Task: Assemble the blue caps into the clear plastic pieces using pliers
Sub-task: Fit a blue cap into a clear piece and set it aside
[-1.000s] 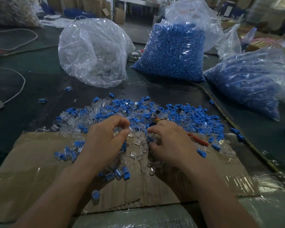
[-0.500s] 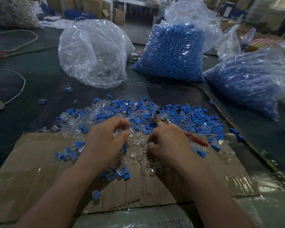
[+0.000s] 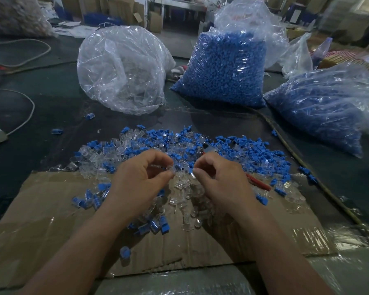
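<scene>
L hand is pinching a clear piece btwn thumb & index, other fingers curling in; R hand is pinching a small blue cap the same way, both parts hovering just apart over the pile that is lying across the cardboard & table. The pliers are lying under the R hand, red handle & metal nose sticking out, can't tell if it's gripping them; a bag of blue caps is standing behind

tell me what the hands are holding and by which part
Left hand pinches a clear plastic piece between thumb and forefinger. Right hand pinches what looks like a blue cap. Which part: cannot tell.
</scene>
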